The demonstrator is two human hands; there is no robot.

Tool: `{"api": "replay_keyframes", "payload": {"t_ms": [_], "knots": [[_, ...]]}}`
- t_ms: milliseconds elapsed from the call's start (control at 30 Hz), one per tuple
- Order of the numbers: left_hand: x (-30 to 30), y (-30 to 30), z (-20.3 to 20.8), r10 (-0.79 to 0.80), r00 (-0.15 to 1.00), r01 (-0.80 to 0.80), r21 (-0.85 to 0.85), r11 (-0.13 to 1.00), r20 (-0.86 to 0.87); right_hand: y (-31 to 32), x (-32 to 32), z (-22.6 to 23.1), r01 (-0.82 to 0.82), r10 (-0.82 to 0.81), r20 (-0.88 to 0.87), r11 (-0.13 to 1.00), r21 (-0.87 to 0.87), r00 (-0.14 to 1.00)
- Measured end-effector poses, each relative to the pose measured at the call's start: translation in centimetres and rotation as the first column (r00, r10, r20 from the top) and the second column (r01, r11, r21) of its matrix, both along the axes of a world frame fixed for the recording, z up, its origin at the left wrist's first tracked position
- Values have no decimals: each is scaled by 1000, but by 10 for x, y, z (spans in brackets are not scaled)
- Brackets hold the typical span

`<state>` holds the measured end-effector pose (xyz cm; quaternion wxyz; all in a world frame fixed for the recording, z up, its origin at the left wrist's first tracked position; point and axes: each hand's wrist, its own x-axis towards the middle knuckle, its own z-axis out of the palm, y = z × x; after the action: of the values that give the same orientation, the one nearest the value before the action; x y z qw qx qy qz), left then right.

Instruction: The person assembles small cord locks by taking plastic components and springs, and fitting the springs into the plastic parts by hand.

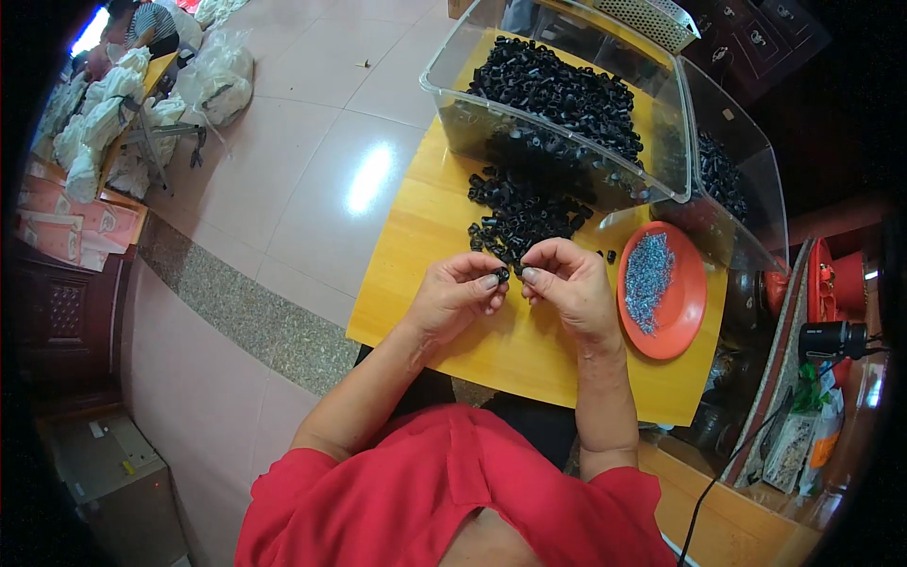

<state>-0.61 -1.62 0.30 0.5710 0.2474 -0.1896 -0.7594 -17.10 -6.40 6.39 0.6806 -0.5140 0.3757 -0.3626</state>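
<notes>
One yellow table (406,274) spreads beneath both hands, its near edge crossing under the forearms and its left edge giving onto the tiled floor. Toward its far side a large clear bin (460,128) of black pieces walls off reach straight ahead, and a second clear bin (767,180) stands to its right. Nearer, by the table's right edge, an orange-red plate (688,302) bears small bluish metallic parts (647,283); its long axis runs roughly away from the person, and it lies just beside the right hand (578,288), clearly the closer of the two. The loose black pile (524,213) lies directly beyond the fingertips, between them and the large bin, about equally near either hand. Open room for moving lies left of the pile and toward the near edge. The left hand (453,298) pinches a small black piece (502,274) between thumb and forefinger; the right is likewise closed in a pinch by another dark piece (518,269), almost tip to tip with it, though whether the two pieces touch, and how their axes point, I cannot tell.
</notes>
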Motion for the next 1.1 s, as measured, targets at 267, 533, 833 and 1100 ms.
{"api": "replay_keyframes", "payload": {"t_ms": [267,533,833,1100], "knots": [[-3,-1,-4,12,998,-10,-38,999,55,2,2,2,-28,11,-199,996,-84,980],[-5,3,2,30,989,-28,-14,999,148,2,3,-6,-67,-4,-359,980,-187,933],[-15,12,2,251,732,-79,-286,955,634,7,4,-3,-157,-71,-486,898,-411,871],[-14,13,5,333,589,-13,-403,915,736,2,0,-6,-239,-1,-508,881,-407,861]]}}
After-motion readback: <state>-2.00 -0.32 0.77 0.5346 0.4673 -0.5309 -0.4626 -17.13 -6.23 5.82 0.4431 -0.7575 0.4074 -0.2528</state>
